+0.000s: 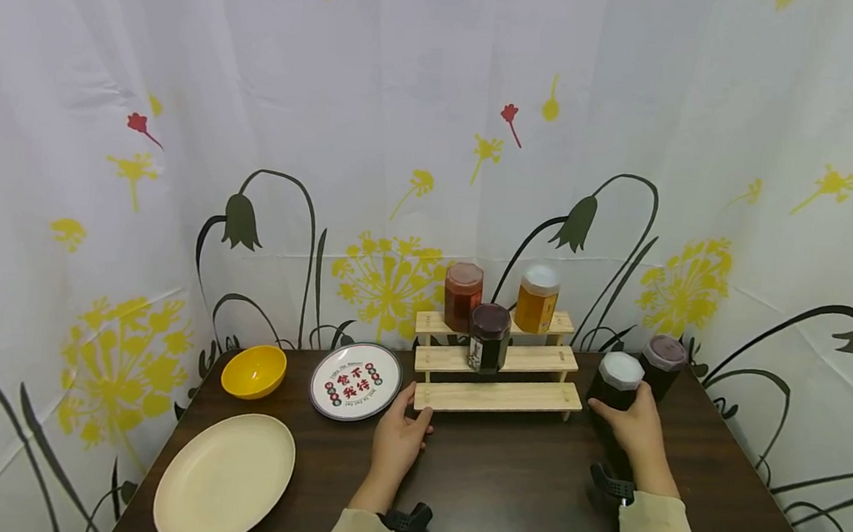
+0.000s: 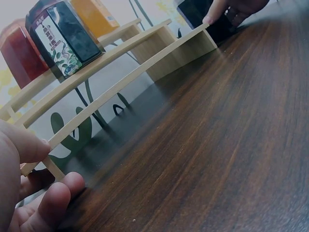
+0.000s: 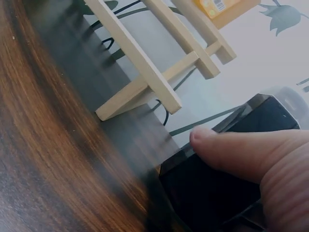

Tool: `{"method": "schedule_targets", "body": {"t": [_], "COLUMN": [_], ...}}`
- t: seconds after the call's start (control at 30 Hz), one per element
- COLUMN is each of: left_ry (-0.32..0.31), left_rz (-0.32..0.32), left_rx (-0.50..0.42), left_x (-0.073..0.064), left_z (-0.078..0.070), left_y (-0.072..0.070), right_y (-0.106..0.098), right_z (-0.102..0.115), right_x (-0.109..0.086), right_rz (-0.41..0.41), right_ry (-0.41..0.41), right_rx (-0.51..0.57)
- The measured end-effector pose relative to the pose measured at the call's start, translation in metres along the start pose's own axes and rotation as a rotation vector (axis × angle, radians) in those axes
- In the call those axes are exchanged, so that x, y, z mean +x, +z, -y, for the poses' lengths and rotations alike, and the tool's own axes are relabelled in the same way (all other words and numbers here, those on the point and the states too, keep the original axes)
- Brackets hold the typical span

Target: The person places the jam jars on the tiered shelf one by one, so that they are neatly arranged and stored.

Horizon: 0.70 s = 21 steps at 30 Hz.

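My left hand (image 1: 399, 441) grips the left end of the lowest step of a three-step wooden display rack (image 1: 499, 398), thumb on top and fingers below. My right hand (image 1: 638, 429) holds a dark jar with a white lid (image 1: 618, 373) just right of the rack; in the right wrist view the thumb lies across the jar's dark side (image 3: 212, 188). Behind it stands another dark jar with a purplish lid (image 1: 662, 366). On the rack's top step are a red jar (image 1: 463, 300) and an amber jar (image 1: 537, 304); a dark labelled jar (image 1: 488, 340) sits on the middle step.
Left of the rack lies a white plate with red characters (image 1: 355, 382). Farther left are a yellow bowl (image 1: 253, 372) and a large cream oval plate (image 1: 225, 481). A patterned curtain (image 1: 423, 115) hangs behind the dark wooden table (image 1: 507, 489).
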<state>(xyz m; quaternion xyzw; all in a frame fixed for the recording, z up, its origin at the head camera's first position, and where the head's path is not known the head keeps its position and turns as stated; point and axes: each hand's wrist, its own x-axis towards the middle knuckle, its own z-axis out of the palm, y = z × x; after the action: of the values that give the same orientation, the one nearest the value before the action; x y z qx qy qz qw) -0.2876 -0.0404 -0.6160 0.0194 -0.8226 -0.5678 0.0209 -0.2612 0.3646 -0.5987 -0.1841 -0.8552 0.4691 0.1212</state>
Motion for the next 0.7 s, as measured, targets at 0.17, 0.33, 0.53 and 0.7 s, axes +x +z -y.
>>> {"method": "schedule_targets", "body": {"t": [0.17,0.33,0.53,0.7], "left_ry": [-0.005,0.000,0.003,0.006], "left_rz": [0.003,0.003,0.002,-0.004], "left_rx": [-0.005,-0.008,-0.006,-0.001], "left_x": [0.001,0.000,0.000,-0.001], "left_z": [-0.002,-0.003,-0.004,-0.004], "left_y": [0.000,-0.001,-0.001,0.000], "right_y": [0.001,0.005,0.013,0.016], "right_z": [0.000,0.000,0.006,0.007], "right_x": [0.000,-0.002,-0.007,-0.011], "right_rz": [-0.035,-0.089,-0.160,-0.237], "right_ry": [0.002,-0.002,0.028,-0.002], "right_rx": [-0.017,-0.002,-0.002,-0.033]}}
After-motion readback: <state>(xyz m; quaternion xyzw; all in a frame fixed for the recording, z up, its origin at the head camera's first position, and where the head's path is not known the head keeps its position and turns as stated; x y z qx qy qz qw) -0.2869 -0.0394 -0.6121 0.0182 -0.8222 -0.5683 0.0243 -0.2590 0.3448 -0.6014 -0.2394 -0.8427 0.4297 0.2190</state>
